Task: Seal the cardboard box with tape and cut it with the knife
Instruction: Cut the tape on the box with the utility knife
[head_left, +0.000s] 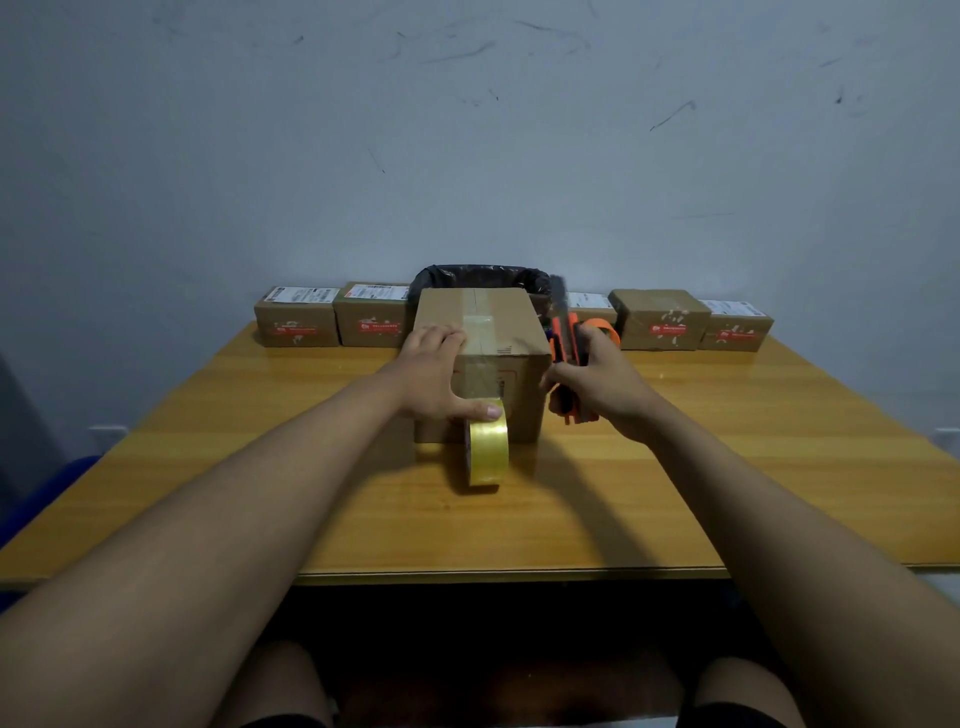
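A brown cardboard box (511, 322) stands in the middle of the wooden table (753, 467), with a strip of clear tape running over its top and down its near face. The yellowish tape roll (487, 451) stands on edge against the box's near face, still joined to that strip. My left hand (434, 371) lies flat on the box's top left, its thumb pressing the tape just above the roll. My right hand (597, 379) is just right of the box and grips an orange utility knife (562, 332), blade end pointing up and blurred.
Several small labelled cardboard boxes line the table's far edge, such as one at the left (296, 317) and one at the right (660, 318). A bin with a black liner (483, 275) sits behind the box. An orange tape roll (605, 328) lies behind my right hand.
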